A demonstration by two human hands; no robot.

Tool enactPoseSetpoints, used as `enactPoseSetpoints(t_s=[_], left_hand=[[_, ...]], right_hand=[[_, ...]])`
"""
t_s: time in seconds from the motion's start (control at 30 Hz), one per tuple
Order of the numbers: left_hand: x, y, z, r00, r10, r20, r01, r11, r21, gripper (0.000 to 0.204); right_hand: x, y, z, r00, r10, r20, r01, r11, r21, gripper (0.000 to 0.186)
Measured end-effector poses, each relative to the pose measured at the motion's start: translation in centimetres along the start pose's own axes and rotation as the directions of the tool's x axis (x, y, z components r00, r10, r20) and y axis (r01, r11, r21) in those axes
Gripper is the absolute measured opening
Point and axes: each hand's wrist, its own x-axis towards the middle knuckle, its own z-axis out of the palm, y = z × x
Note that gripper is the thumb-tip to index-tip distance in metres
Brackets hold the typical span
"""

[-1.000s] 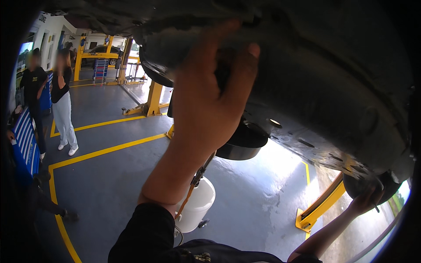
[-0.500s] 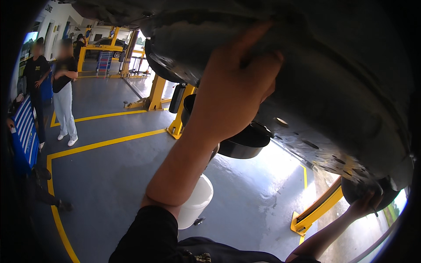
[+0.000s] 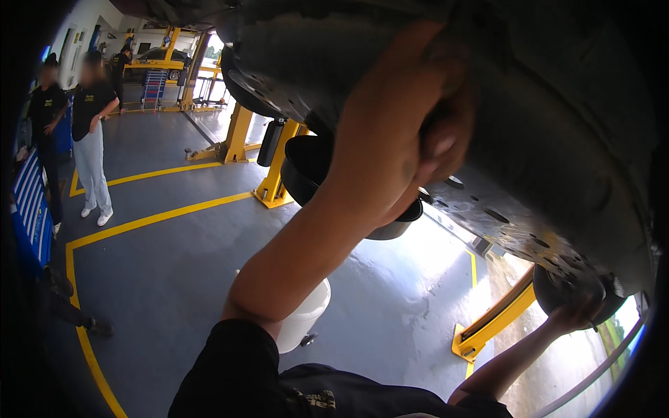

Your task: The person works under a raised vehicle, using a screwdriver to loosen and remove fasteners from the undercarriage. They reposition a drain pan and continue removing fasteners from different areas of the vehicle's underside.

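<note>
Overhead is a dark, curved underbody panel (image 3: 543, 132) of a raised vehicle. My left hand (image 3: 411, 125) reaches up against it. Its thumb side runs into shadow while the other fingers curl in, slightly blurred; whatever they pinch is hidden. Farther right, my right hand (image 3: 575, 313) is closed at the lower edge of the underside, beside a dark rounded part (image 3: 561, 285). A short, thin dark end pokes out below that hand, too small to name. Behind my left forearm, partly covered, is a black round pan (image 3: 303, 171).
A white bucket-like container (image 3: 306, 313) stands on the floor behind my left forearm. Yellow lift posts (image 3: 275, 174) rise ahead, another (image 3: 498, 310) at right. Two people (image 3: 90, 132) stand at left by a blue tool cabinet (image 3: 31, 209). A dark shoe (image 3: 97, 326) shows at lower left.
My left hand has turned, and its fingers are more curled under the panel. My right hand stays at the lower edge. The whole view has shifted slightly.
</note>
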Motion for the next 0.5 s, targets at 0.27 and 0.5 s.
enactPoseSetpoints(t_s=[0.27, 0.5], left_hand=[[-8.3, -4.8, -15.9, 0.784, -0.172, -0.596, 0.258, 0.964, 0.061, 0.052], [-1.3, -6.1, -12.8, 0.860, 0.114, -0.498, 0.078, 0.934, 0.348, 0.049]], right_hand=[[0.3, -1.4, 0.5, 0.995, 0.104, 0.000, -0.103, 0.981, 0.166, 0.033], [0.9, 1.2, -0.2, 0.990, -0.020, 0.136, -0.026, 0.946, 0.324, 0.030]])
